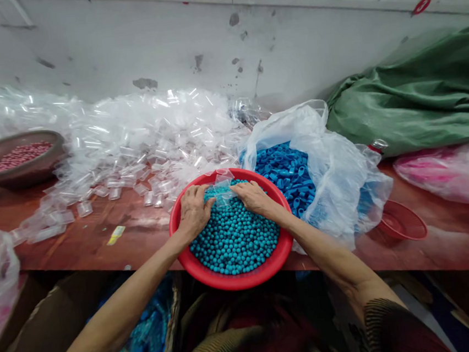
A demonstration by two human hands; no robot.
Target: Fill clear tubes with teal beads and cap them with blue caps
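Left hand [195, 210] is half curled with the thumb spread, right hand [255, 197] has its fingers bunched fairly narrow, both at a few clear plastic containers [222, 189] over turquoise beads [234, 239] in a red basin [286, 248]. Can't tell if either's really gripping. Looks mid-job to me: can't spot anything finished, and a huge container heap [151, 134] lies loose behind, so probably loads left.
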